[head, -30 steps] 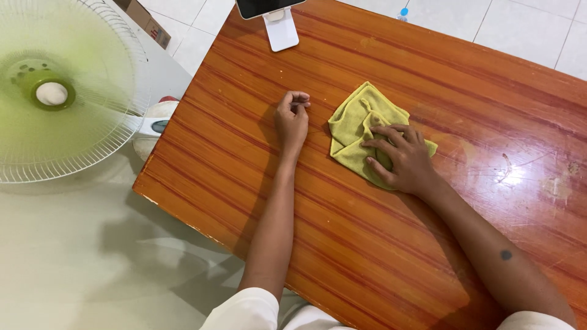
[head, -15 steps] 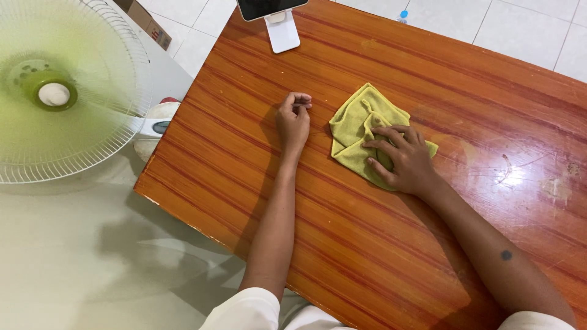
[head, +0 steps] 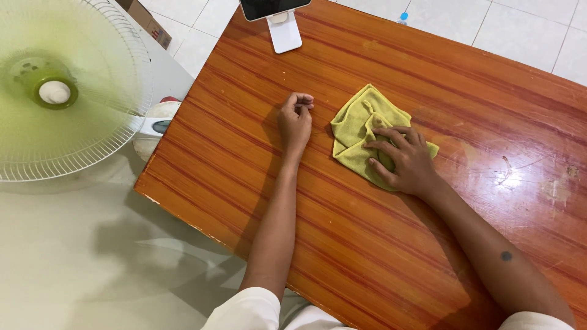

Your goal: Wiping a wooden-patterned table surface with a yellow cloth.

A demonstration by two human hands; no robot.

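— Start at the fingers. What are they doing?

— The right hand [head: 406, 160] lies spread on the yellow-green cloth [head: 361, 131], fingers fanned wide and pressing flat on its near right part; nothing is gripped. The left hand [head: 295, 119] rests on the bare wood just left of the cloth, fingers curled into a loose fist; I cannot tell whether anything sits between the fingertips.

— What surrounds the cloth?

— Little stands near it. A white stand [head: 284, 30] holding a dark screen sits well beyond the cloth, at the far edge of the table [head: 342, 244]. A small bottle with a blue cap [head: 403, 15] stands on the floor past that edge. Left of the cloth, off the table, a white fan [head: 58, 91] with green blades spins.

— How does the cloth lie?

— Crumpled and roughly folded, its long axis running from the far left corner toward the right hand.

— And the surface?

— Glossy reddish-brown wood with streaked grain and a bright glare right of the cloth. Pale tiled floor [head: 526, 24] all around.
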